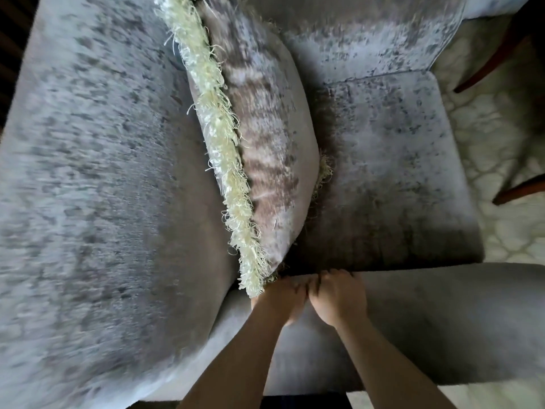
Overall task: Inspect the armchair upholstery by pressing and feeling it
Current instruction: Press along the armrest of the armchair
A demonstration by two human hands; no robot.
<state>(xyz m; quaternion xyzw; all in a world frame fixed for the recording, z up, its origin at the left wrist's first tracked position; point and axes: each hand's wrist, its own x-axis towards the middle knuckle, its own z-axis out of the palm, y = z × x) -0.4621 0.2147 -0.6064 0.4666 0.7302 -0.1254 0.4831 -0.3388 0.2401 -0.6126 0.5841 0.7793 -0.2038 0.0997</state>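
Grey mottled velvet armchair (88, 187), seen from above and over one side; it fills nearly the whole view. Going left to right:

Far left: the broad padded backrest, its pile blurred in the picture. Nap looks crushed in patches, light and dark.

Centre: a grey-and-mauve velvet throw cushion with a cream shaggy fringe (265, 143) stands on edge, leaning against the backrest. Its lower corner reaches down to the near armrest, just beside the hands. Propped there, it leaves most of the seat bare.

Near centre: both hands sit on top of the near armrest (442, 305), at its inner edge where it meets the seat. Left hand (281, 296) and right hand (339, 299) are side by side, knuckles touching or nearly so. Fingers of both are curled over the inner edge, bearing down on the padding; they hold no loose object. Fingertips are partly hidden past the edge, so how deep they sink cannot be told. Forearms are bare, coming in from the near bottom.

Judgement: two hands set together put more weight on one spot, a fair way to test firmness of the stuffing and feel for the frame underneath.

Right of centre: the flat seat cushion (398, 172), untouched at present, shadowed along the near side.

Far right: pale patterned carpet (501, 231) and dark red-brown wooden furniture legs (501, 54), well apart from the hands.
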